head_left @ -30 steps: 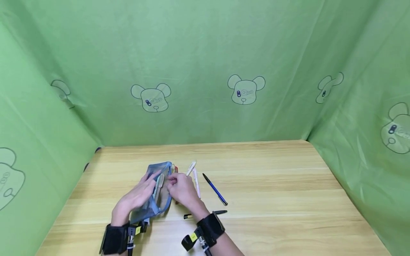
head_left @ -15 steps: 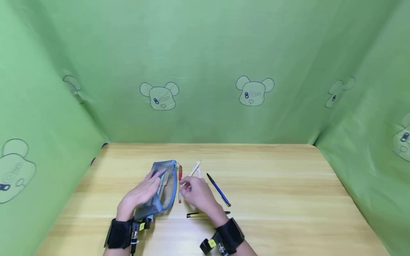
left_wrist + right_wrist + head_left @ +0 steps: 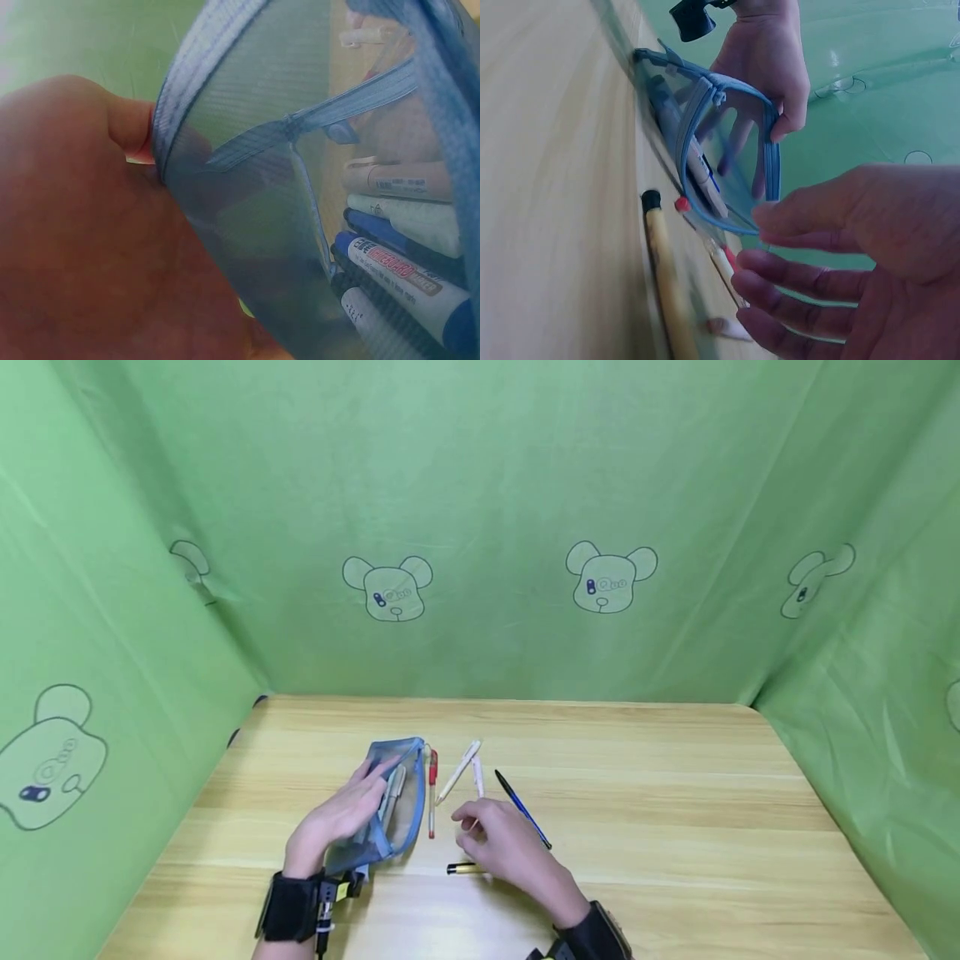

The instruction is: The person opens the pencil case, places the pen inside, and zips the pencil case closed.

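Observation:
My left hand (image 3: 337, 822) holds a blue mesh pencil case (image 3: 415, 822) open at its mouth. In the right wrist view its thumb lies over the case's rim (image 3: 773, 169). Inside, the left wrist view shows a whiteboard marker (image 3: 401, 274), a grey pen (image 3: 401, 180) and other pens. My right hand (image 3: 510, 847) hovers with loosely bent fingers, holding nothing. Beneath it, partly covered, lies a gold pen (image 3: 467, 868) with a black end. A red-capped pen (image 3: 432, 767) lies right beside the case.
Two white pens (image 3: 459, 772) meet at their far ends behind my right hand. A blue pen (image 3: 517, 802) lies slanted to their right, its lower part close to the hand. Green cloth (image 3: 495, 635) hangs around the wooden table (image 3: 675, 810).
My right hand has moved from the case's mouth to the right, over the gold pen, uncovering the red-capped pen. My left hand stays on the case. The head view has shifted slightly.

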Action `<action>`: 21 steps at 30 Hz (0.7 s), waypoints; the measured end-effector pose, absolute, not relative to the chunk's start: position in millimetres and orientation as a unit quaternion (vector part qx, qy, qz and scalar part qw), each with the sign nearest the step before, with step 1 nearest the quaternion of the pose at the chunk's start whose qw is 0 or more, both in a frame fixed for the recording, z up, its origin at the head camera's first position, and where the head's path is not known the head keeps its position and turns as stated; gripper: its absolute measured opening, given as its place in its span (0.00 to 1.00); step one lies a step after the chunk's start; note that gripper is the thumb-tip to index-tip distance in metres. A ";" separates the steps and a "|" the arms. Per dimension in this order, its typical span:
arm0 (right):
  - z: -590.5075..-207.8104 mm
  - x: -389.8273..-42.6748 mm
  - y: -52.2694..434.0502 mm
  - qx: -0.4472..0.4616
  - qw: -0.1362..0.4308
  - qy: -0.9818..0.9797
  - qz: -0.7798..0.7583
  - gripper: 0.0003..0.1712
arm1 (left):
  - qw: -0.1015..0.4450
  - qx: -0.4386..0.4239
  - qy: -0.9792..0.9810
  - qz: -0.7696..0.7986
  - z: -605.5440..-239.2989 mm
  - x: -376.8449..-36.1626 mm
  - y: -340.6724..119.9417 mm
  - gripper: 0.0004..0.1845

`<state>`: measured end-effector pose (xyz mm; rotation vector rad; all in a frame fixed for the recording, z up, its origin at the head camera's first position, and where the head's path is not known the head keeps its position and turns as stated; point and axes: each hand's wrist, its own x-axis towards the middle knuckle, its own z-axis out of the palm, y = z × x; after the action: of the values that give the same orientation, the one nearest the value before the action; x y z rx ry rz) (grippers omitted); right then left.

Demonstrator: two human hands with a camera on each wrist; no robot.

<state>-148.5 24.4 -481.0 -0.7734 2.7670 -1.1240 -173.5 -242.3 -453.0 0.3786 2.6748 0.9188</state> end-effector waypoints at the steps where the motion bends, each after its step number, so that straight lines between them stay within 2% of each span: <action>1: -481.5 -147.7 27.3 -0.257 0.025 0.897 -0.359 0.13 | 0.143 0.134 0.927 0.318 -453.2 -173.8 -242.0 0.30; 7: -481.3 -144.5 40.7 -0.282 0.008 0.901 -0.329 0.14 | 0.141 0.141 0.929 0.313 -453.6 -173.6 -241.7 0.30; 21: -477.2 -133.8 55.9 -0.285 0.059 0.917 -0.272 0.15 | 0.144 0.141 0.927 0.318 -454.9 -174.8 -242.3 0.30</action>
<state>-133.8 55.9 -477.2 -0.8634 2.7785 -0.8239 -174.8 -242.3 -454.9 0.4051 2.6720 0.9158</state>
